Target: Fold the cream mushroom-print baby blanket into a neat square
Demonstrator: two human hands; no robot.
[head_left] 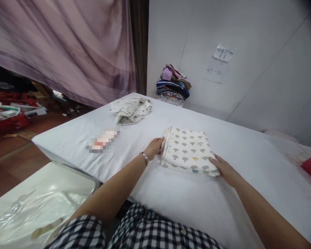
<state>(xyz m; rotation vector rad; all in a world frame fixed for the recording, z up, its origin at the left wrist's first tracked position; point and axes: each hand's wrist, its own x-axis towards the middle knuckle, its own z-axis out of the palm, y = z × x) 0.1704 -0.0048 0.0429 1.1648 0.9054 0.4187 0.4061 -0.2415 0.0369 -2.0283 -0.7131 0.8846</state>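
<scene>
A folded white cloth with a mushroom print (188, 148) lies on the white sheet (197, 200) in front of me. My left hand (154, 148) touches its left edge, fingers curled against the fold; a bracelet is on that wrist. My right hand (224, 169) rests flat at its near right corner, fingers stretched onto the cloth. Neither hand lifts the cloth off the sheet.
A crumpled pale printed cloth (131, 109) lies further back on the sheet. A stack of folded coloured clothes (173, 84) stands against the wall. A blurred small object (102, 141) lies to the left. A purple curtain (67, 48) hangs at left; clear plastic (28, 214) lies on a white surface below.
</scene>
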